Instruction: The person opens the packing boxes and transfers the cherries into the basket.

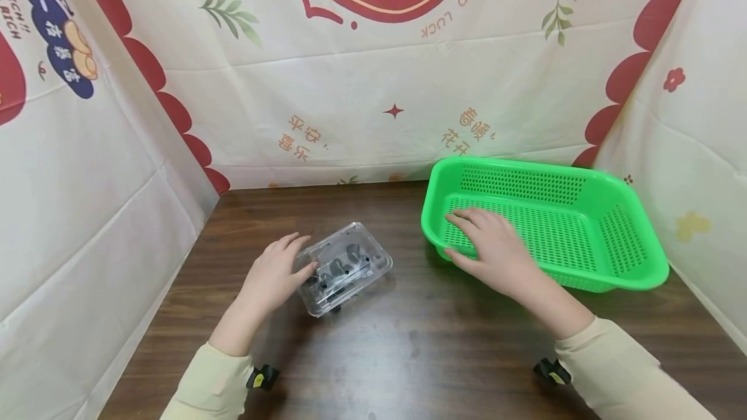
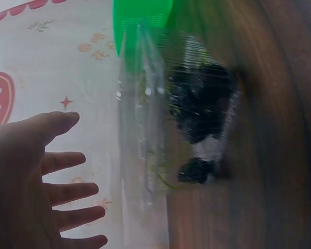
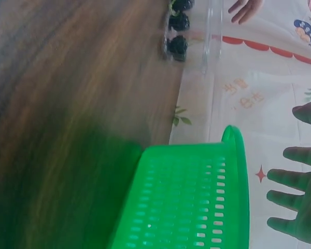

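Observation:
A clear plastic clamshell box [image 1: 345,269] with dark fruit inside sits at a slant on the brown table; the left wrist view shows the dark, bumpy fruit [image 2: 202,101] through its side, with a thin green stem. My left hand [image 1: 274,272] hovers at the box's left end, fingers spread and relaxed, holding nothing. Over the front left rim of the green plastic basket [image 1: 633,212] is my right hand [image 1: 493,248], its fingers spread. In the right wrist view that hand [image 3: 303,181] grips nothing and is apart from the basket wall.
The dark wooden table [image 1: 373,355] carries both containers, the basket at the right. A white printed cloth [image 1: 362,96] hangs behind the table and down both sides. Each sleeve cuff has a black wrist camera, one [image 1: 262,378] at the left.

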A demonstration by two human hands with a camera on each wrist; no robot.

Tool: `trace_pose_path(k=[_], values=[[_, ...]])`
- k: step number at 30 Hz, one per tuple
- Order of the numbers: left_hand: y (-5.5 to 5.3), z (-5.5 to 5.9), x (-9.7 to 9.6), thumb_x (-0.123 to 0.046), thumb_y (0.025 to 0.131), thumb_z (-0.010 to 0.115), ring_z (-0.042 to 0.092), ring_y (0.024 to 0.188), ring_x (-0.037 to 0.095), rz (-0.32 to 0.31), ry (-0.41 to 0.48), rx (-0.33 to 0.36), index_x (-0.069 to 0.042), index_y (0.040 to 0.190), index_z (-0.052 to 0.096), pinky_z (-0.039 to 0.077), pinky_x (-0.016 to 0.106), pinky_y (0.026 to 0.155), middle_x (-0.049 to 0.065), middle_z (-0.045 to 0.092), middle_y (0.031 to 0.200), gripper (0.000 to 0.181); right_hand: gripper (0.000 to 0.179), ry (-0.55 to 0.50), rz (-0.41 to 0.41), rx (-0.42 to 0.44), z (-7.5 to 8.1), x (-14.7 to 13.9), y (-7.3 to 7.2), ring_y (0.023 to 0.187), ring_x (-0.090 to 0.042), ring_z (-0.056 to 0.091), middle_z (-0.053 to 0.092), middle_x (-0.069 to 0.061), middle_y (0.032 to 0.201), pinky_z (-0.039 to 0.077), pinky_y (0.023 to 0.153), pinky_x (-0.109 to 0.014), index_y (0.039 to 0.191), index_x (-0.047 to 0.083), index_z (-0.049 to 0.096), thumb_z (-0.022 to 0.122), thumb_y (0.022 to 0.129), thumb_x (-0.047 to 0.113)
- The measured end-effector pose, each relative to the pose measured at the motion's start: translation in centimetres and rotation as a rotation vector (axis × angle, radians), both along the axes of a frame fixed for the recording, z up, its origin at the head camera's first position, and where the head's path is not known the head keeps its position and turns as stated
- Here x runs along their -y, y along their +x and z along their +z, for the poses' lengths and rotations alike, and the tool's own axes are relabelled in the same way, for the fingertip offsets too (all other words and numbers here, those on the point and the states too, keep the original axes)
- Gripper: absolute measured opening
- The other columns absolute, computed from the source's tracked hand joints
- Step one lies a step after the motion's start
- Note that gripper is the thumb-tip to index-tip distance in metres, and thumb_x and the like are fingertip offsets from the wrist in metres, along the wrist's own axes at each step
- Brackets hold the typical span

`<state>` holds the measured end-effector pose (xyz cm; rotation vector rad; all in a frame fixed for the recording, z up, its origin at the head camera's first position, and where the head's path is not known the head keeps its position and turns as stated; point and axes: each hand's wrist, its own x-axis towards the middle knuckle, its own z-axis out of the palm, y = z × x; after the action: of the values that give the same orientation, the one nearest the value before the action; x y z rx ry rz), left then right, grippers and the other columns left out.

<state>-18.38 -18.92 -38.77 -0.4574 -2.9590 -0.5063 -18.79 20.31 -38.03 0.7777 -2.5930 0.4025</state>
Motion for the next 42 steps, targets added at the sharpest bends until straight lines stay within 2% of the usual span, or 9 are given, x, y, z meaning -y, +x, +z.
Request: trace_pose_path(k=[4, 9, 12, 19, 25, 32, 42], values=[[0.0, -0.4, 0.4, -0.036, 0.091, 0.066, 0.046, 0.127, 0.040, -0.006, -0.007, 0.022, -0.006, 0.136, 0.055, 0.039, 0.058, 0.100, 0.020, 0.050, 0.140, 0.054, 0.055, -0.009, 0.045, -0.019, -0.2, 0.5, 0.3, 0.124, -0.037, 0.047, 0.056, -0.014, 0.132, 0.033, 0.102, -0.057, 0.132, 0.006, 0.058, 0.067, 0.088, 0.037], [0.0, -0.9, 0.7, -0.035, 0.091, 0.067, 0.043, 0.129, 0.041, -0.008, 0.014, 0.084, -0.004, 0.138, 0.052, 0.036, 0.058, 0.103, 0.021, 0.048, 0.141, 0.058, 0.051, -0.007, 0.137, -0.047, -0.5, 1.1, 0.7, 0.122, -0.036, 0.049, 0.057, -0.014, 0.131, 0.035, 0.102, -0.056, 0.130, 0.006, 0.060, 0.070, 0.087, 0.032], [0.0, -1.3, 0.9, -0.033, 0.090, 0.070, 0.043, 0.129, 0.041, -0.013, 0.034, 0.113, -0.004, 0.139, 0.051, 0.035, 0.057, 0.104, 0.021, 0.048, 0.141, 0.060, 0.049, 0.012, 0.181, -0.035, -0.5, 1.5, 1.0, 0.122, -0.036, 0.050, 0.057, -0.014, 0.131, 0.037, 0.102, -0.055, 0.129, 0.006, 0.062, 0.070, 0.087, 0.030], [-0.3, -2.1, 1.3, -0.029, 0.088, 0.073, 0.044, 0.129, 0.040, -0.027, 0.121, 0.149, -0.001, 0.139, 0.050, 0.035, 0.055, 0.105, 0.022, 0.050, 0.139, 0.062, 0.046, 0.068, 0.229, 0.017, -0.7, 2.4, 1.5, 0.124, -0.033, 0.049, 0.056, -0.013, 0.132, 0.037, 0.104, -0.051, 0.128, 0.006, 0.062, 0.069, 0.089, 0.029], [-0.3, -2.4, 1.3, -0.029, 0.088, 0.073, 0.045, 0.128, 0.040, -0.033, 0.149, 0.140, 0.000, 0.139, 0.049, 0.034, 0.054, 0.106, 0.022, 0.053, 0.135, 0.063, 0.046, 0.087, 0.281, 0.014, -0.9, 3.3, 1.6, 0.123, -0.032, 0.051, 0.058, -0.012, 0.130, 0.039, 0.103, -0.050, 0.129, 0.005, 0.062, 0.067, 0.089, 0.029], [-0.4, -2.6, 0.9, -0.027, 0.088, 0.074, 0.046, 0.126, 0.040, -0.011, 0.176, 0.143, 0.000, 0.138, 0.050, 0.036, 0.055, 0.105, 0.020, 0.054, 0.134, 0.062, 0.043, 0.101, 0.320, 0.019, -1.0, 4.7, 1.6, 0.119, -0.029, 0.053, 0.061, -0.010, 0.125, 0.042, 0.100, -0.048, 0.125, 0.007, 0.064, 0.067, 0.090, 0.029], [-0.7, -2.7, -0.1, -0.031, 0.088, 0.073, 0.043, 0.129, 0.041, -0.007, 0.165, 0.149, 0.000, 0.139, 0.050, 0.034, 0.054, 0.106, 0.020, 0.052, 0.137, 0.063, 0.040, 0.107, 0.328, 0.040, -1.6, 6.2, 1.1, 0.116, -0.025, 0.054, 0.062, -0.008, 0.122, 0.044, 0.097, -0.046, 0.124, 0.008, 0.065, 0.069, 0.088, 0.027]])
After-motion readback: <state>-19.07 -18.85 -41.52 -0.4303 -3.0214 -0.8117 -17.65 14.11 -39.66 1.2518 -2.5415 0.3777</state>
